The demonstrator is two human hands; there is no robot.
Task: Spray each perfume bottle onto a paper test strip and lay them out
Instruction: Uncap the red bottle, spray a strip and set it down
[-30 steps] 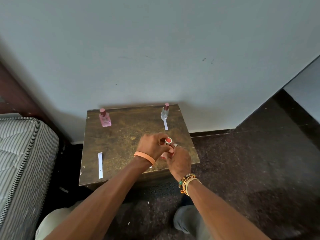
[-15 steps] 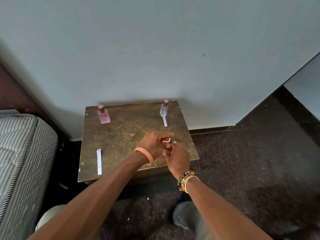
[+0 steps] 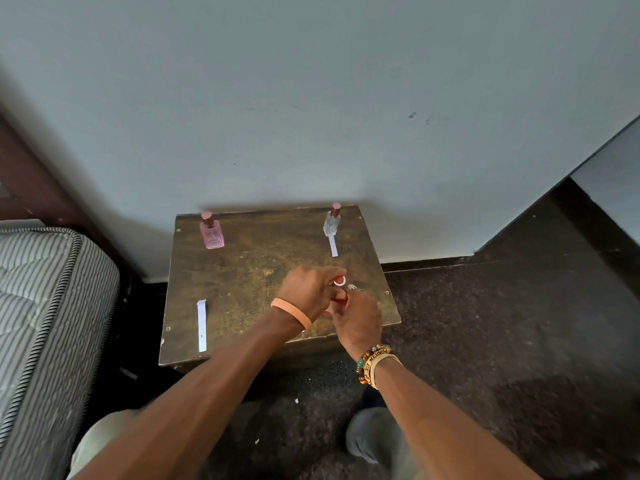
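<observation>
Orange wristband [image 3: 291, 311], beaded bracelets [image 3: 372, 362], silver ring [image 3: 351, 287]

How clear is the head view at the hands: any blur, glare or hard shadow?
Head view: soft even light, no glare on the table; pink bottle and clear bottle read sharp. Head view: left hand and right hand look slightly soft and hide most of the red-capped bottle in their grip. Head view: frame corners smear.

Counted on the worn brown wooden worktop [image 3: 256, 271] — five things.
Three perfume bottles: one pink square glass bottle [image 3: 211, 233], one clear slim glass bottle [image 3: 331, 223], one red-capped bottle [image 3: 339, 280] — plus two white paper strips [image 3: 201, 325] [image 3: 333, 245].
</observation>
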